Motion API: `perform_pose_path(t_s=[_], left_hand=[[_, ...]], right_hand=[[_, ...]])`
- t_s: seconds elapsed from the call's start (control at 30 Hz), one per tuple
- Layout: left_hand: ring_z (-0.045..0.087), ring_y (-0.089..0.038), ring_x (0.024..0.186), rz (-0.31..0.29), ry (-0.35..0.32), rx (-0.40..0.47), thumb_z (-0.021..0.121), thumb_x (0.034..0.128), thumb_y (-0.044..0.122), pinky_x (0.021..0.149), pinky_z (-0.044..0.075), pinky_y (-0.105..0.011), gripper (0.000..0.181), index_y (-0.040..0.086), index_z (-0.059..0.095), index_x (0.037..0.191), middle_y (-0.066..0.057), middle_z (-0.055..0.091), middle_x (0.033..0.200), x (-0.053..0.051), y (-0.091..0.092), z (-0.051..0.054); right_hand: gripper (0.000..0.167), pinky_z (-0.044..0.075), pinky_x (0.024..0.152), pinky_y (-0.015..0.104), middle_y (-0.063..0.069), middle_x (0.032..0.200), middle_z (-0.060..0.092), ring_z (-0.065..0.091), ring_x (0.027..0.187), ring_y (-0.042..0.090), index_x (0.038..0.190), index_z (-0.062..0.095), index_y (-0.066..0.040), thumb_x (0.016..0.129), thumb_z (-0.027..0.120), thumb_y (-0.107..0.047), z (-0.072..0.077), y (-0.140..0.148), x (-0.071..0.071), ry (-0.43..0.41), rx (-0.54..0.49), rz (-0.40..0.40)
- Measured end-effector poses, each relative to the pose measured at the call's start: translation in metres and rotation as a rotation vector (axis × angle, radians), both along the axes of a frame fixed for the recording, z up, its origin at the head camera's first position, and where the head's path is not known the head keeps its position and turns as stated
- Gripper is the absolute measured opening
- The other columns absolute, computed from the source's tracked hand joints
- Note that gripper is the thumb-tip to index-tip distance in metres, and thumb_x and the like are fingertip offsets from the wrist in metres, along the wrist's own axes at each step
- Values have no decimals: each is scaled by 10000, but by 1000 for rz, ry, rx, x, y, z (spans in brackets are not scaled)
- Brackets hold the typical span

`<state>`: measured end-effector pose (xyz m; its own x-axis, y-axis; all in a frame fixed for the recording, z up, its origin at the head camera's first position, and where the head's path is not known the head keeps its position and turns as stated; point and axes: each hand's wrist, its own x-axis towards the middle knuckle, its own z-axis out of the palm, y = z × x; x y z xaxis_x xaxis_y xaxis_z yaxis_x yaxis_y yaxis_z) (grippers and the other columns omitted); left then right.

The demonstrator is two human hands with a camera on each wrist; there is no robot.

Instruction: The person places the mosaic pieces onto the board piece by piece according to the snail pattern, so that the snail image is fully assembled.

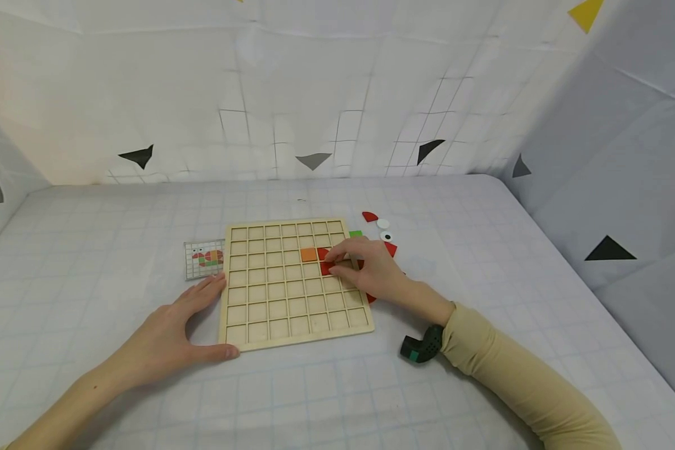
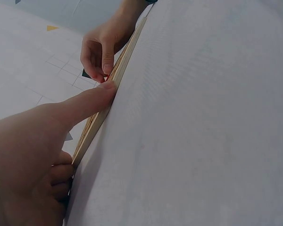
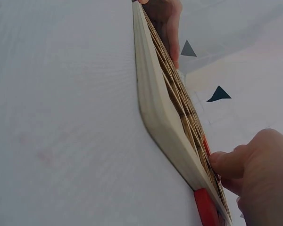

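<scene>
A wooden grid board (image 1: 299, 340) lies on the table. An orange square (image 1: 309, 254) sits in one cell, with red pieces (image 1: 325, 269) in the cells just right of it. My right hand (image 1: 374, 269) reaches over the board's right side, its thumb and forefinger pinching at a red piece; the fingers partly hide it. At the near left corner my left hand (image 1: 165, 334) touches the board, thumb along the front edge and fingers by the left edge. In the left wrist view, the left thumb (image 2: 92, 101) presses against the board's rim.
A small pattern card (image 1: 205, 259) with a coloured picture lies left of the board, partly under or behind its edge. Beyond the right edge are a red quarter piece (image 1: 370, 216), a white disc (image 1: 383, 223), an eye disc (image 1: 386, 236) and a green piece (image 1: 356, 234).
</scene>
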<state>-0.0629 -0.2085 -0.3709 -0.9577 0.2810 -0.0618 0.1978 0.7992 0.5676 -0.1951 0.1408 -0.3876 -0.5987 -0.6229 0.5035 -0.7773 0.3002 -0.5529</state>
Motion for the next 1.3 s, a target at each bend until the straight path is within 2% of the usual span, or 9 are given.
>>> perform_pose_path(t_s=[0.3, 0.6, 0.73, 0.87, 0.97, 1.13, 1.3], left_hand=[[267, -388, 1491, -3, -5, 2, 721, 680, 774, 1085, 301, -685, 1142, 276, 257, 1597, -2, 290, 1641, 0, 0, 0], [270, -386, 1491, 0, -1, -1, 725, 685, 768, 1076, 303, -692, 1134, 281, 256, 1596, 0, 287, 1642, 0, -1, -1], [278, -384, 1488, 1, -1, -4, 721, 683, 773, 1074, 314, -684, 1137, 280, 257, 1596, 2, 285, 1643, 0, -1, 0], [286, -376, 1485, -3, 1, -3, 721, 681, 774, 1078, 332, -662, 1142, 270, 260, 1596, 9, 283, 1643, -1, 1, -1], [283, -373, 1487, -4, -1, -5, 722, 681, 774, 1079, 328, -664, 1145, 264, 261, 1596, 9, 282, 1644, -1, 2, -1], [279, -375, 1488, -3, -3, -8, 715, 679, 783, 1079, 322, -671, 1149, 271, 253, 1598, 9, 279, 1645, -2, 2, 0], [281, -379, 1486, -2, -1, -6, 718, 673, 784, 1078, 324, -670, 1154, 267, 258, 1597, 5, 285, 1643, -2, 1, 0]], right_hand=[[253, 466, 839, 365, 44, 962, 724, 631, 877, 190, 1050, 725, -60, 817, 820, -88, -1, 3, -2, 49, 34, -86], [257, 503, 802, 360, 38, 959, 731, 620, 865, 180, 1052, 728, -57, 819, 823, -106, 1, 3, -4, 19, 48, -104], [229, 515, 810, 398, 45, 975, 741, 634, 877, 197, 1050, 736, -57, 834, 804, -92, 8, 10, -7, 9, 67, -110], [201, 492, 816, 478, 72, 968, 735, 627, 900, 244, 1054, 745, -58, 854, 765, -46, 19, 28, -12, -19, 41, -169], [194, 487, 833, 497, 64, 978, 725, 619, 929, 237, 1068, 743, -77, 877, 739, -46, 22, 48, -15, -54, 50, -205], [229, 488, 898, 449, 37, 993, 735, 635, 949, 192, 1072, 747, -110, 864, 738, -15, 17, 79, -15, -59, 97, -238], [280, 465, 897, 390, 7, 994, 738, 635, 961, 157, 1084, 752, -108, 831, 769, 11, 9, 98, -14, -39, 152, -226]])
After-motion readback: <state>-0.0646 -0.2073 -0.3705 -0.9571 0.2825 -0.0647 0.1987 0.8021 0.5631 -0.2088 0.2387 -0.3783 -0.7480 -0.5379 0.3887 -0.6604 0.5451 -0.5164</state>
